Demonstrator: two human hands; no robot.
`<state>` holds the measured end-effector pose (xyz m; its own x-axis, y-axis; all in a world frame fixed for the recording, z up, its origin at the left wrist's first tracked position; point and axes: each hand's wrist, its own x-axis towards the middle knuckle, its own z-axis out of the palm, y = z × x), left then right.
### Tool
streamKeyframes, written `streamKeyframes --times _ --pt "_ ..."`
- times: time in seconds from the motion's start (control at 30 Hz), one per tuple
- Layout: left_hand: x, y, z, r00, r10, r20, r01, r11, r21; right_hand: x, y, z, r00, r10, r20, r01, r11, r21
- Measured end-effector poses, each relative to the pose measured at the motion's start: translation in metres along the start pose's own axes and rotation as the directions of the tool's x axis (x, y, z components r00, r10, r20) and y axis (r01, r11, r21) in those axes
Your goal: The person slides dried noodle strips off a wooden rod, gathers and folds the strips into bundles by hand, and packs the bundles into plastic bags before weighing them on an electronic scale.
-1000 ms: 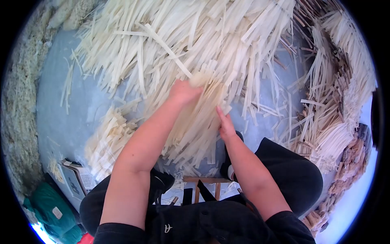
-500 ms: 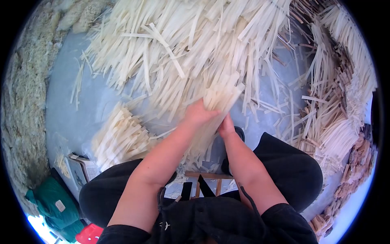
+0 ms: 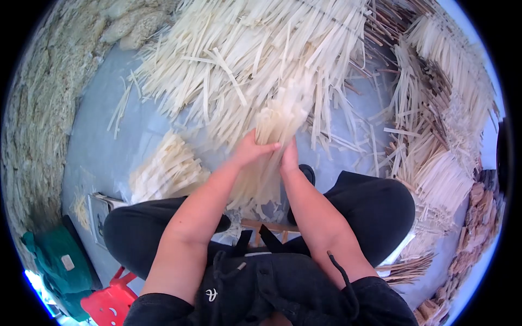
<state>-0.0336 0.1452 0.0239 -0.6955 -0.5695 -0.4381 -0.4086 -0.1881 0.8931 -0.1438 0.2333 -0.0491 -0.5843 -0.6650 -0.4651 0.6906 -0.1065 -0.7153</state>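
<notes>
The left hand [image 3: 253,149] is closed around a bundle of pale flat strips [image 3: 281,118], thumb across its front. The right hand [image 3: 290,156] touches the bundle's right edge, its fingers too hidden to tell how firmly they grip. Just beyond both hands, a broad heap of loose strips [image 3: 239,54] spreads over the grey floor [image 3: 103,130]. Left of the left hand lies a smaller pile of strips [image 3: 166,173]; well right of the right hand, more strips [image 3: 446,174].
</notes>
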Motion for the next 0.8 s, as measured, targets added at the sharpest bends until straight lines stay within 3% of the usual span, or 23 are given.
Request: streamKeyframes --times 0.13,0.2,0.33,0.37,0.43,0.47,0.53,0.57,0.63,0.73,0.8 --pt "-0.034 0.021 -0.008 0.994 0.107 -0.02 -0.109 0.987 -0.115 -0.018 -0.015 0.021 0.996 -0.086 -0.03 0.083 0.993 -0.085" --pt "-0.044 0.029 -0.018 0.992 0.112 -0.058 -0.122 0.967 -0.222 -0.023 -0.028 0.041 0.971 -0.226 0.074 0.238 0.943 -0.232" --pt "-0.077 0.075 -0.046 0.99 0.08 -0.112 -0.123 0.879 -0.461 -0.018 -0.089 0.098 0.964 -0.128 0.235 0.254 0.71 -0.656" --pt "-0.076 0.077 -0.057 0.986 0.106 -0.129 -0.161 0.811 -0.563 -0.017 -0.101 0.116 0.963 -0.123 0.24 0.255 0.704 -0.663" --pt "-0.073 0.074 -0.067 0.972 0.152 -0.18 -0.235 0.688 -0.686 -0.02 -0.119 0.148 0.948 -0.151 0.281 0.317 0.548 -0.774" --pt "-0.069 0.068 -0.069 0.97 0.151 -0.188 -0.24 0.679 -0.694 -0.022 -0.124 0.16 0.942 -0.157 0.298 0.336 0.488 -0.806" --pt "-0.051 0.044 -0.069 0.967 0.109 -0.232 -0.252 0.57 -0.782 -0.016 -0.125 0.173 0.936 -0.089 0.341 0.353 0.198 -0.915" --pt "-0.042 0.03 -0.066 0.964 0.11 -0.244 -0.263 0.556 -0.788 -0.012 -0.117 0.177 0.932 -0.081 0.352 0.361 0.182 -0.915" --pt "-0.024 -0.01 -0.052 0.966 -0.034 -0.255 -0.221 0.4 -0.89 0.003 -0.088 0.165 0.968 -0.021 0.252 0.252 0.014 -0.968" --pt "-0.001 -0.076 -0.037 0.967 -0.108 -0.233 -0.191 0.304 -0.933 0.031 -0.041 0.135 0.977 0.089 0.196 0.201 -0.046 -0.979" --pt "0.014 -0.124 -0.03 0.96 -0.191 -0.205 -0.13 0.343 -0.93 0.054 -0.002 0.104 0.982 0.15 0.115 0.124 -0.054 -0.991"
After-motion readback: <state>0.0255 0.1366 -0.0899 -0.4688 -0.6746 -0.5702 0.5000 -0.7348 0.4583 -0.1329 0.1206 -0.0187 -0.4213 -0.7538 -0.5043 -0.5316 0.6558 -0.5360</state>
